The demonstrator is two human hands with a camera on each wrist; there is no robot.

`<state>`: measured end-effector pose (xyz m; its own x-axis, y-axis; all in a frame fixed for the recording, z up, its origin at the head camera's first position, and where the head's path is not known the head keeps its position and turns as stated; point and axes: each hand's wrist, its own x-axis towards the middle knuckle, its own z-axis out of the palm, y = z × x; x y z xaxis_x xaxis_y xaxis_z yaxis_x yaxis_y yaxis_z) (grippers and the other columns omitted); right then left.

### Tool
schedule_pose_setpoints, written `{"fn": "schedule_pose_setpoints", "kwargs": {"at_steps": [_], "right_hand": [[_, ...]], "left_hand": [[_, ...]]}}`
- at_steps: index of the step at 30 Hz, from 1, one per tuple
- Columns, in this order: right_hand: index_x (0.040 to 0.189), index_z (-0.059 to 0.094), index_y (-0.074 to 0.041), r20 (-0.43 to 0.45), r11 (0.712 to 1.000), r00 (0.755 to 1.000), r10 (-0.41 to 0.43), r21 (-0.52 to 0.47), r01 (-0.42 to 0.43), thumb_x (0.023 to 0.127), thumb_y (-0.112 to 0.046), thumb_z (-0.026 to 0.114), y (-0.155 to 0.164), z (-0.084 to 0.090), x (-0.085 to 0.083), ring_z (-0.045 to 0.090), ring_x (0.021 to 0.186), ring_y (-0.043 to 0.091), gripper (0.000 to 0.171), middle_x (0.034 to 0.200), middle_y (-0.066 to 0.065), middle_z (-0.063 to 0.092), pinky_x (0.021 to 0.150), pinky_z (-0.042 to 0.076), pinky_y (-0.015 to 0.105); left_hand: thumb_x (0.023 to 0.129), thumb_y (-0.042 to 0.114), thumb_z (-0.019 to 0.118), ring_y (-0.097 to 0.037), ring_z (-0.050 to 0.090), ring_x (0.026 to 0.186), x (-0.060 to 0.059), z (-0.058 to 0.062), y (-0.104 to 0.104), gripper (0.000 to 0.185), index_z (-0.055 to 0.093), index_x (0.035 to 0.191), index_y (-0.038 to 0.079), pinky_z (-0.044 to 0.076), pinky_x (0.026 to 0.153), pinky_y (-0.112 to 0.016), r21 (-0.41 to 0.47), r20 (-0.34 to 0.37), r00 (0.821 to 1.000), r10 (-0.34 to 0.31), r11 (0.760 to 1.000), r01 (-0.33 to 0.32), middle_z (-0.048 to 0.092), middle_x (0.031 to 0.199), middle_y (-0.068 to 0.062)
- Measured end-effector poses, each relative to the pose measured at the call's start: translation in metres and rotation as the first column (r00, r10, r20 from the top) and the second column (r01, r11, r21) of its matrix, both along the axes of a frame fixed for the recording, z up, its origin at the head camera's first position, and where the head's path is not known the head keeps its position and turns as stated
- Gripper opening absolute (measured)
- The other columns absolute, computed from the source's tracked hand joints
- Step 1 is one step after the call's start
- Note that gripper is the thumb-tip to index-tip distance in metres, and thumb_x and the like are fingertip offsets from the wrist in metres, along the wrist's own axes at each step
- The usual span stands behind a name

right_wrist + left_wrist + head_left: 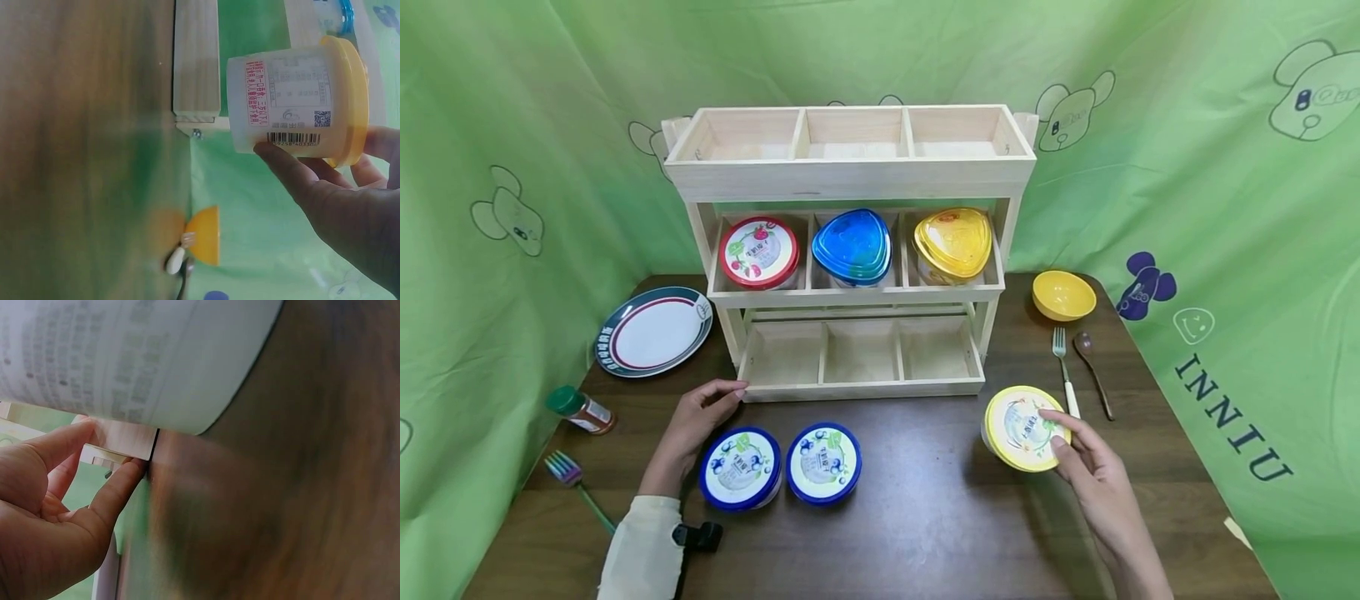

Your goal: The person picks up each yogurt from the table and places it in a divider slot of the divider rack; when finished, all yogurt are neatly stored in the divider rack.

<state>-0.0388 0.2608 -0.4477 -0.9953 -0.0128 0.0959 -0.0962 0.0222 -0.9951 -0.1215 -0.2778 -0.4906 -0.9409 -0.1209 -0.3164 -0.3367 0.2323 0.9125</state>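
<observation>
Left grip relaxed, right grip curled.

Yellow-lidded tub, two blue-lidded tubs, dark brown table.

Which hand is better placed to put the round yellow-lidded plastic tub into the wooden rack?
Right. The right hand already grips the round yellow-lidded plastic tub, while the left hand only touches the wooden rack at its lower left corner.

Bottom shelf bays open; mid bays blocked by three tubs.
</observation>
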Motion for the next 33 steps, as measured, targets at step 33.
{"fn": "schedule_pose_setpoints", "kwargs": {"at_steps": [33], "right_hand": [[0.144, 0.059, 0.005, -0.171, 0.991, 0.977, 0.125, -0.020, -0.131, 0.114, -0.003, 0.053, -0.081, 0.025, -0.066, 0.066, 0.115, 0.016, 0.032, 0.136, 0.011, 0.064, 0.092, 0.058, 0.025]], "left_hand": [[0.109, 0.029, 0.070, -0.014, 0.060, 0.106, 0.001, 0.003, 0.000, 0.036, 0.073, 0.138, 0.009, 0.053, 0.087, -0.022, -0.021, -0.011, 1.000, -0.007, 1.000, 0.007, 0.069, 0.126, 0.000]]}}
